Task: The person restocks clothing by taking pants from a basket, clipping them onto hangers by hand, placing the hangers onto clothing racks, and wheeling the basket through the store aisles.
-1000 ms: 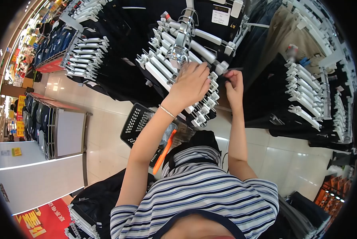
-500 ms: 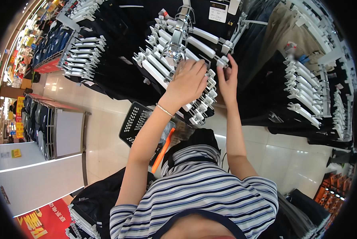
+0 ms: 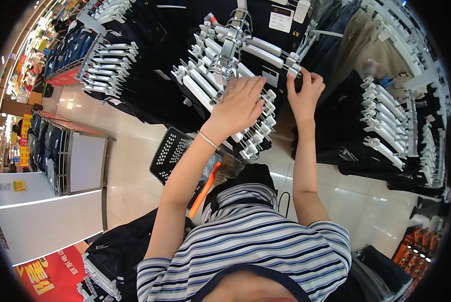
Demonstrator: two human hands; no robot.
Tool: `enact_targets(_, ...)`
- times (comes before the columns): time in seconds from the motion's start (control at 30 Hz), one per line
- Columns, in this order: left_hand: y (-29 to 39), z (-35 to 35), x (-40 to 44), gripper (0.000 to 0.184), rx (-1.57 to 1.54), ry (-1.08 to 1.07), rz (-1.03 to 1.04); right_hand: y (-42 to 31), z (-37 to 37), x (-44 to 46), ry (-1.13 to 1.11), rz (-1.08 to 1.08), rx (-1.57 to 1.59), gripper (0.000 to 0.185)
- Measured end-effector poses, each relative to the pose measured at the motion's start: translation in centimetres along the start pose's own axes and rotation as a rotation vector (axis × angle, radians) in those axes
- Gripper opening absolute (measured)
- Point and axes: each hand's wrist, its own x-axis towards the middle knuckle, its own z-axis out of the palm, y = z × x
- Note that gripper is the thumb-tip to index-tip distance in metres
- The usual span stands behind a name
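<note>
My left hand (image 3: pixel 235 106) lies over a packed row of white clip hangers (image 3: pixel 198 93) below the chrome rail (image 3: pixel 230 43). Its fingers are stretched out across the hangers, with the thumb apart. To the right, my right hand (image 3: pixel 306 95) pinches the clip end of a white hanger (image 3: pixel 268 56) between thumb and forefinger. That hanger stands apart from the row. Dark trousers (image 3: pixel 265 38) hang there, with a white label (image 3: pixel 281 21) on one pair. A second label shows in the gap between the hangers. The hangers' hooks are partly hidden by my left hand.
A black perforated basket (image 3: pixel 171 156) with an orange handle (image 3: pixel 205 189) stands below on the tiled floor. More trousers on white hangers (image 3: pixel 386 121) hang at the right, and others (image 3: pixel 107 70) at the left. A white display unit (image 3: pixel 87 161) stands further left.
My right hand has moved to the right with the clip end of the hanger. The gap behind it is wider, and a label now shows there. My left hand stays on the row.
</note>
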Motion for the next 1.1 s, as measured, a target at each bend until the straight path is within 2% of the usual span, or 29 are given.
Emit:
enact_targets(0.1, 0.2, 0.1, 0.0, 0.032, -0.009, 0.008, -0.048, -1.7, -0.8, 1.8, 0.026, -0.228, 0.076, 0.039)
enact_targets(0.13, 0.2, 0.0, 0.0, 0.031, -0.014, -0.006, -0.063, -1.8, -0.7, 2.5, -0.087, -0.269, 0.155, 0.035)
enact_targets(0.23, -0.1, -0.2, 0.4, 0.023, 0.044, -0.154, -0.007, -1.5, 0.0, 4.0, -0.47, -0.215, 0.275, 0.029)
enact_targets(0.27, -0.2, 0.0, 0.4, 0.022, 0.033, -0.123, 0.008, -1.5, -0.1, 5.2, -0.615, -0.223, 0.246, 0.027)
enact_targets(0.37, -0.5, 0.5, 0.2, 0.021, 0.011, -0.065, 0.032, -2.6, 2.2, 7.1, -0.697, -0.184, 0.259, 0.026)
enact_targets(0.47, -0.5, 0.5, 0.1, 0.023, -0.023, -0.074, 0.024, -3.5, 5.5, 6.9, -0.616, -0.182, 0.2, 0.026)
enact_targets(0.57, -0.6, 0.3, 0.1, 0.025, -0.073, -0.074, 0.01, -3.8, 3.9, 7.9, -0.672, -0.021, 0.209, 0.025)
enact_targets(0.63, -0.6, 0.3, 0.0, 0.026, -0.057, -0.077, 0.006, -4.2, 2.8, 8.2, -0.641, -0.048, 0.176, 0.025)
enact_targets(0.8, -0.7, 0.4, 0.1, 0.021, -0.021, -0.007, 0.036, -4.9, -0.5, 9.4, -0.614, -0.014, 0.159, 0.024)
enact_targets(0.9, -0.7, -0.1, 0.2, 0.024, -0.054, -0.136, -0.009, -3.6, -4.2, 10.2, -0.545, -0.068, 0.205, 0.023)
enact_targets(1.0, -0.6, -0.1, 0.2, 0.023, -0.093, -0.162, -0.059, -1.4, -7.0, 7.7, -0.52, -0.03, 0.306, 0.018)
enact_targets(1.1, -0.9, 0.5, 0.1, 0.021, -0.021, -0.055, 0.018, 0.1, -10.9, 3.8, -0.526, 0.115, 0.305, 0.016)
